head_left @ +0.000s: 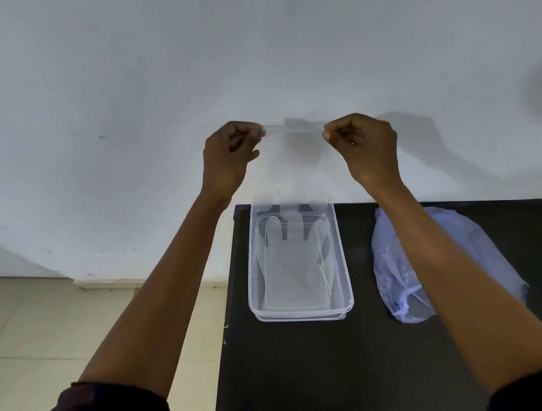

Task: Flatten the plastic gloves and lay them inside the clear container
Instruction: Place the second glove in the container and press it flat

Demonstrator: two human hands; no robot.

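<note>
A thin, see-through plastic glove (293, 173) hangs stretched between my two hands, cuff at the top and fingers dangling down to the far end of the clear container (346, 282). My left hand (231, 154) pinches the cuff's left corner and my right hand (366, 146) pinches its right corner, both raised well above the table. The container is a rectangular tub on the black table (300, 373); at least one flattened glove seems to lie in it.
A bluish plastic bag (397, 262) with more gloves lies on the table right of the container, partly behind my right forearm. A white wall rises behind the table. The table's left edge drops to a beige tiled floor (53, 329).
</note>
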